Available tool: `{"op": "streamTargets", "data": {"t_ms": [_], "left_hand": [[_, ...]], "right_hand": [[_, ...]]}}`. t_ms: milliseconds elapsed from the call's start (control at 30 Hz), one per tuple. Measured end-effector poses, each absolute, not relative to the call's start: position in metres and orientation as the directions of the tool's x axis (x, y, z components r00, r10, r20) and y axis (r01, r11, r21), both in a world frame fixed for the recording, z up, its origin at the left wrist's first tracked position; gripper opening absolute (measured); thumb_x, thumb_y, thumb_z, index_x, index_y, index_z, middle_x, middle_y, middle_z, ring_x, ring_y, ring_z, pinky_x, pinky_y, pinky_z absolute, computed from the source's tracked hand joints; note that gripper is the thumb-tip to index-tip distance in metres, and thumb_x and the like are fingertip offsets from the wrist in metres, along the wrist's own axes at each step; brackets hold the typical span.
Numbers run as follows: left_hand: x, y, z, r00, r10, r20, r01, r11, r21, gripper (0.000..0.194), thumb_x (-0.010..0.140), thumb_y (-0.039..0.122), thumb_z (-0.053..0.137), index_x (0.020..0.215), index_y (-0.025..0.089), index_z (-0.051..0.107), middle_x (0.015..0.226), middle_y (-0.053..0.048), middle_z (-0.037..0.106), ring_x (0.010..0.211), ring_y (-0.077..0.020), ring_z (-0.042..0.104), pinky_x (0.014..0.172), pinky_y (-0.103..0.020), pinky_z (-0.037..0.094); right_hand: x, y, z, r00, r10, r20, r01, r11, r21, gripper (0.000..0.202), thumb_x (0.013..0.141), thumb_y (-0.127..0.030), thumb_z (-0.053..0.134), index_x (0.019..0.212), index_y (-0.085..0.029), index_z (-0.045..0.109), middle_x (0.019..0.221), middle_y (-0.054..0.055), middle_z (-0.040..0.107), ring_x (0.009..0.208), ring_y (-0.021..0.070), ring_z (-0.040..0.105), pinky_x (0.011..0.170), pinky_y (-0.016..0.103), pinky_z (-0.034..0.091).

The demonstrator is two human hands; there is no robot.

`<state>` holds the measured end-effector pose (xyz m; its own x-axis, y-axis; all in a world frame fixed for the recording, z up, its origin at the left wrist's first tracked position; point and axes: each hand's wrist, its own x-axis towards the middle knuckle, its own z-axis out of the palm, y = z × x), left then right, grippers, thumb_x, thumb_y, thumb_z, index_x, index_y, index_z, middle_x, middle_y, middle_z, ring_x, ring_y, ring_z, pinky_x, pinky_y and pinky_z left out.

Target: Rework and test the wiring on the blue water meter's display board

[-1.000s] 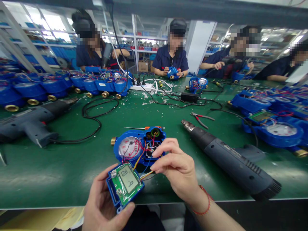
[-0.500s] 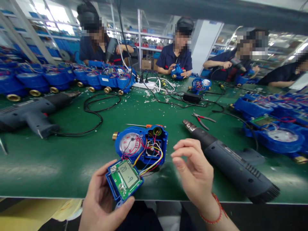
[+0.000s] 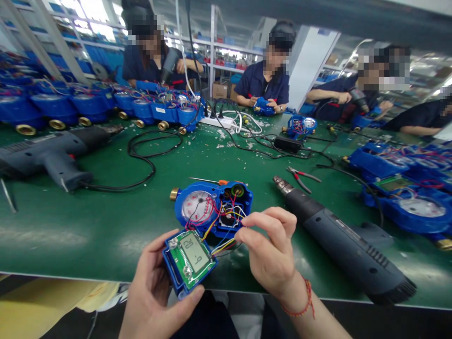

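A blue display module (image 3: 190,259) with a green circuit board and lit digits is held between the thumb and fingers of my left hand (image 3: 155,282), near the table's front edge. Coloured wires run from it to a blue meter body (image 3: 180,212), which has a round dial and a brass fitting and lies just beyond. My right hand (image 3: 271,249), with a red string bracelet at the wrist, is at the right side of the meter. Its thumb and forefinger are pinched around the white and yellow wires (image 3: 226,244).
Heat guns lie at right (image 3: 339,240) and left (image 3: 60,150). Red-handled pliers (image 3: 304,179) and a screwdriver (image 3: 222,181) are beyond the meter. Blue meters line the left (image 3: 88,106) and right (image 3: 420,207). A power strip (image 3: 219,121) and cables lie farther back; several people work opposite.
My right hand has moved left to the wires and its fingers have closed on them. The module stays in my left hand. The view has shifted slightly.
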<state>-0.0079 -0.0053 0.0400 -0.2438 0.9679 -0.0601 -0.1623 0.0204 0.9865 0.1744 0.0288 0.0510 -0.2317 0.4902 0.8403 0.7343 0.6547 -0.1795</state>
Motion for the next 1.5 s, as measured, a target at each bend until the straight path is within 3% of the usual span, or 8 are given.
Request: {"op": "streamTargets", "data": {"t_ms": [233,400,633,867,1067,1167,1300,1500], "left_hand": [[-0.006,-0.006,0.039,-0.238,0.970,-0.049,-0.216,-0.004,0.976,0.068,0.052,0.029,0.091,0.113,0.025,0.061,0.101,0.000,0.070,0.085,-0.0150,0.069,0.074,-0.014,0.055],[-0.004,-0.006,0.039,-0.263,0.964,-0.046,-0.187,-0.004,0.982,0.066,0.055,0.029,0.090,0.113,0.025,0.060,0.100,0.001,0.069,0.085,-0.0125,0.068,0.075,-0.010,0.053],[-0.004,-0.007,0.040,-0.268,0.960,-0.079,-0.223,0.018,0.975,0.067,0.053,0.031,0.091,0.112,0.027,0.061,0.099,0.001,0.069,0.084,-0.0149,0.069,0.074,-0.014,0.055],[-0.005,-0.007,0.040,-0.254,0.965,-0.067,-0.205,0.014,0.979,0.066,0.054,0.030,0.091,0.111,0.026,0.060,0.102,0.000,0.068,0.090,-0.0165,0.069,0.077,-0.015,0.055],[-0.002,-0.008,0.041,-0.239,0.969,-0.057,-0.215,0.005,0.977,0.067,0.052,0.027,0.091,0.112,0.025,0.060,0.102,0.001,0.069,0.088,-0.0144,0.068,0.075,-0.013,0.054],[0.000,-0.008,0.041,-0.249,0.967,-0.048,-0.239,-0.014,0.971,0.066,0.052,0.026,0.091,0.110,0.026,0.061,0.101,0.002,0.069,0.087,-0.0132,0.068,0.075,-0.011,0.053],[-0.001,-0.007,0.040,-0.288,0.956,-0.060,-0.237,-0.010,0.971,0.064,0.053,0.030,0.092,0.109,0.027,0.062,0.100,0.002,0.070,0.084,-0.0138,0.069,0.075,-0.012,0.054],[-0.004,-0.006,0.038,-0.260,0.963,-0.077,-0.249,0.010,0.968,0.069,0.051,0.033,0.094,0.112,0.027,0.062,0.101,0.000,0.070,0.086,-0.0172,0.070,0.074,-0.016,0.056]], "right_hand": [[0.154,0.025,0.052,0.094,0.807,0.583,0.230,0.552,-0.802,0.015,0.094,-0.014,0.055,0.081,-0.022,0.056,0.092,0.001,0.052,0.089,0.0148,0.046,0.078,0.029,0.037],[0.168,0.028,0.058,0.324,0.866,0.382,-0.252,0.468,-0.847,0.017,0.091,-0.025,0.063,0.076,-0.019,0.057,0.090,0.002,0.047,0.083,0.0132,0.045,0.075,0.025,0.037],[0.173,0.006,0.042,0.224,0.816,0.532,0.150,0.511,-0.846,0.029,0.100,-0.020,0.044,0.074,-0.020,0.056,0.077,0.002,0.051,0.079,0.0152,0.050,0.068,0.028,0.039],[0.161,0.000,0.034,-0.109,0.681,0.724,0.624,0.614,-0.484,0.019,0.087,-0.006,0.061,0.099,-0.021,0.066,0.096,0.005,0.050,0.094,0.0186,0.046,0.081,0.033,0.042],[0.146,0.004,0.032,0.068,0.767,0.638,0.498,0.528,-0.688,0.020,0.087,-0.002,0.057,0.083,-0.020,0.064,0.090,0.004,0.054,0.091,0.0175,0.048,0.078,0.032,0.040],[0.148,0.009,0.035,0.259,0.869,0.422,0.077,0.417,-0.906,0.014,0.086,-0.016,0.065,0.073,-0.020,0.063,0.085,0.002,0.050,0.081,0.0151,0.049,0.070,0.028,0.039],[0.164,0.018,0.037,0.416,0.885,0.211,-0.339,0.366,-0.867,0.025,0.079,-0.032,0.077,0.067,-0.017,0.061,0.085,0.002,0.047,0.074,0.0119,0.044,0.067,0.024,0.039],[0.167,0.011,0.031,0.285,0.865,0.414,-0.017,0.436,-0.900,0.017,0.091,-0.031,0.065,0.077,-0.021,0.067,0.078,0.001,0.058,0.075,0.0140,0.053,0.067,0.026,0.041]]}}
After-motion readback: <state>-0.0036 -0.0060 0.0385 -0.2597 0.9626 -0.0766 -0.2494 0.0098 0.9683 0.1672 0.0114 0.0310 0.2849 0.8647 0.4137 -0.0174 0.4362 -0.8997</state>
